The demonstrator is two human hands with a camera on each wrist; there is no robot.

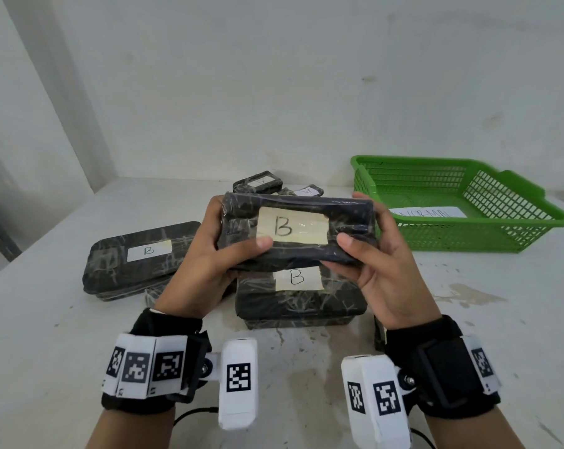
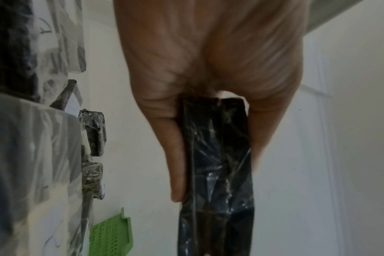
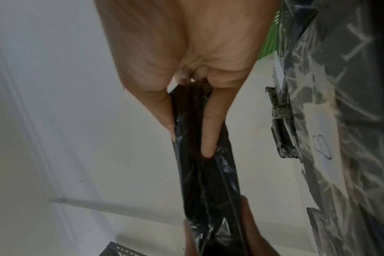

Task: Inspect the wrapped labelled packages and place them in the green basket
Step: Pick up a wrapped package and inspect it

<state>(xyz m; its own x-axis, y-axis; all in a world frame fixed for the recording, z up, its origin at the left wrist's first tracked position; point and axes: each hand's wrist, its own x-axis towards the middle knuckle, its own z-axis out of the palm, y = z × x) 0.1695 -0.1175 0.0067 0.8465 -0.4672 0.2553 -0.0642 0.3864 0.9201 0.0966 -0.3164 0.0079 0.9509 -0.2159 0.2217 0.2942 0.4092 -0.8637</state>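
Nearest the head camera, black wrist straps (image 1: 164,361) carried white blocks printed with black-and-white square code markers, one set on each forearm. Just beyond them the left hand (image 1: 203,254) and the right hand (image 1: 381,254) held a black package wrapped in clear film (image 1: 293,202) up off the table, one hand at each end. Each thumb pressed on the upper face while the fingers curled round the far edge; both wrist views showed the package (image 2: 215,155) pinched edge-on between thumb and fingers. Its cream tape label (image 1: 292,226) bore a handwritten "B", facing the camera.

Directly beneath it on the white table (image 1: 47,335) lay a second wrapped package (image 1: 300,306), its label also reading "B". A third wrapped package (image 1: 138,257) lay to the left, with a white label marked "B". Farther back were two smaller wrapped packages: one (image 1: 258,183) whose label was too small to read, and one (image 1: 303,191) labelled "A".

The green basket (image 1: 468,228) stood at the right of the table, near the right hand but apart from it. It held only a white slip of paper (image 1: 429,212), on which part of a word ending "ORMAL" could be read.
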